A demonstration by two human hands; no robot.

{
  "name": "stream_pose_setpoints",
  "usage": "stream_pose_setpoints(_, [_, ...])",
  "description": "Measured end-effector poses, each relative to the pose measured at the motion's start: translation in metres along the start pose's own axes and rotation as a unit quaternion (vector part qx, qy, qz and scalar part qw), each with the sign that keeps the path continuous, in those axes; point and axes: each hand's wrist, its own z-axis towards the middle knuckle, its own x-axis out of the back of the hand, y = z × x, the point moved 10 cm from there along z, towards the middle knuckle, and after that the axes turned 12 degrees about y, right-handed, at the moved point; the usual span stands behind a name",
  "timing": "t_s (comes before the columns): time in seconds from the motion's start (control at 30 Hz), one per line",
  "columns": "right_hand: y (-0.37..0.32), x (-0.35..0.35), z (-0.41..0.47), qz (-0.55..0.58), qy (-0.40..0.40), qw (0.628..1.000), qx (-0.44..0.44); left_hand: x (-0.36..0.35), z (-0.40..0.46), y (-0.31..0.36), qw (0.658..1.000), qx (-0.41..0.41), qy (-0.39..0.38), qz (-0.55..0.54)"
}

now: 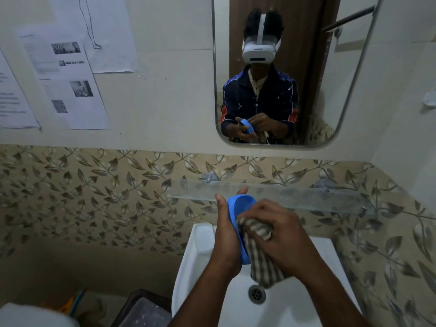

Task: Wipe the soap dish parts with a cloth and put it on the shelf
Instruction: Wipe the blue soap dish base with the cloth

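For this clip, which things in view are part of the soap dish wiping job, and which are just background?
Part of the job:
blue soap dish part, held in the left hand
checked cloth, gripped by the right hand
glass shelf

Just there:
sink
mirror
papers on the wall
dark bin

head cam | worn on the head, aimed forward and down | sink (pixel 236 310) seen close up | mirror (pixel 283 67) faced straight on
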Motion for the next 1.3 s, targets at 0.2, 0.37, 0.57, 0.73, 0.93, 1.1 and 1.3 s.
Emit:
stream_pose_setpoints(0.2, [-0.001, 0.053, -0.003, -0.014, 0.302, 0.953, -0.03, -0.006, -0.003, 0.009, 0.992, -0.08, -0.002, 0.101])
stream_pose_setpoints(0.37, [-0.025, 0.026, 0.011, -0.054, 0.115, 0.991, 0.033, -0.006, -0.011, 0.013, 0.982, -0.111, 0.021, 0.149])
stream_pose_setpoints(0.57, [-0.028, 0.008, 0.007, -0.036, 0.0, 0.998, 0.053, 0.005, -0.007, 0.014, 0.985, -0.086, 0.05, 0.14])
stream_pose_setpoints(0.73, [-0.004, 0.025, 0.024, -0.108, 0.103, 0.988, -0.023, 0.002, -0.012, 0.011, 0.972, -0.106, 0.073, 0.197])
stream_pose_setpoints(0.93, [-0.033, 0.004, 0.008, -0.074, -0.031, 0.995, 0.064, 0.006, -0.013, 0.02, 0.973, -0.116, 0.08, 0.182])
stream_pose_setpoints(1.1, [-0.022, 0.017, 0.021, -0.1, 0.067, 0.993, 0.007, 0.0, -0.014, 0.024, 0.964, -0.145, 0.069, 0.212])
stream_pose_setpoints(1.3, [-0.026, 0.009, 0.019, -0.091, 0.034, 0.995, 0.031, 0.005, -0.011, 0.026, 0.967, -0.143, 0.085, 0.192])
